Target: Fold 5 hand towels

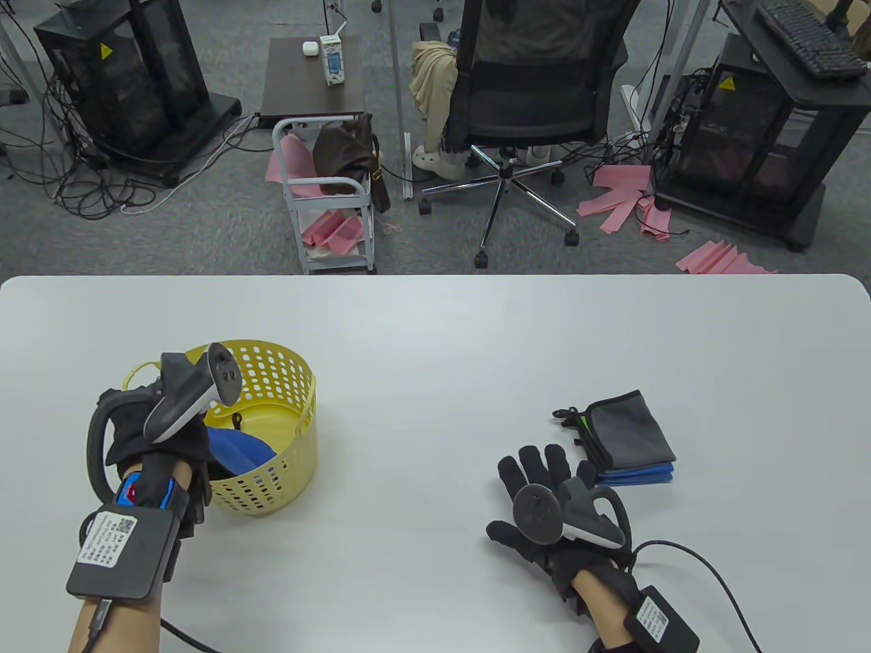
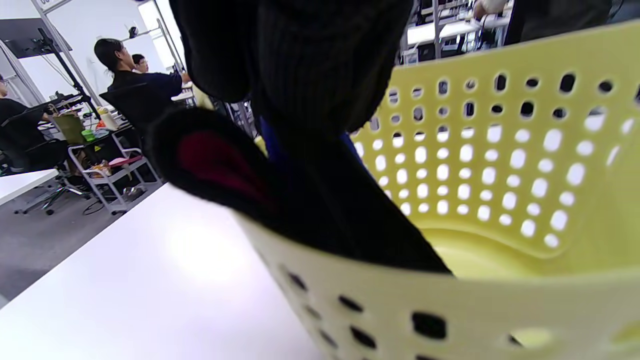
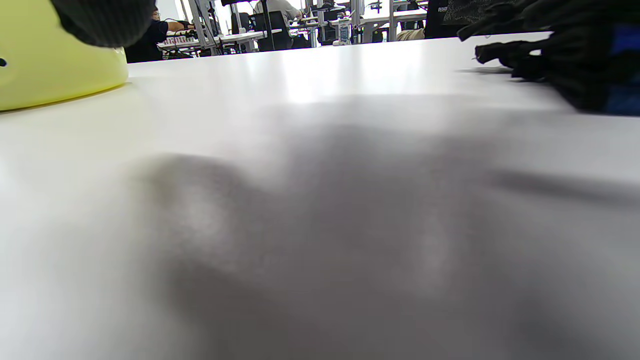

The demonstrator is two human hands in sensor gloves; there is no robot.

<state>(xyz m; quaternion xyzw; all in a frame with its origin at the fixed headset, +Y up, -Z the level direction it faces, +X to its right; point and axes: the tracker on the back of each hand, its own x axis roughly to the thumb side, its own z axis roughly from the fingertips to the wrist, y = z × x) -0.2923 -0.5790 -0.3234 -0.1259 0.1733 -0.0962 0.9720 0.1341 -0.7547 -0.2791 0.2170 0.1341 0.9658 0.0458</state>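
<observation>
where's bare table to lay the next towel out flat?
Widest bare patch: mid-table between the yellow basket and the right hand, running to the far edge. Another lies in front of the basket. Crowded: the folded towel stack by the right hand; the left hand reaching into the basket.

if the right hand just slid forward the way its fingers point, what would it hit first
Probably the stack of folded towels. The right hand lies flat on the table, fingers aimed up-right, and the stack's near corner sits just beyond them, though the fingers might slip past its left edge.
</observation>
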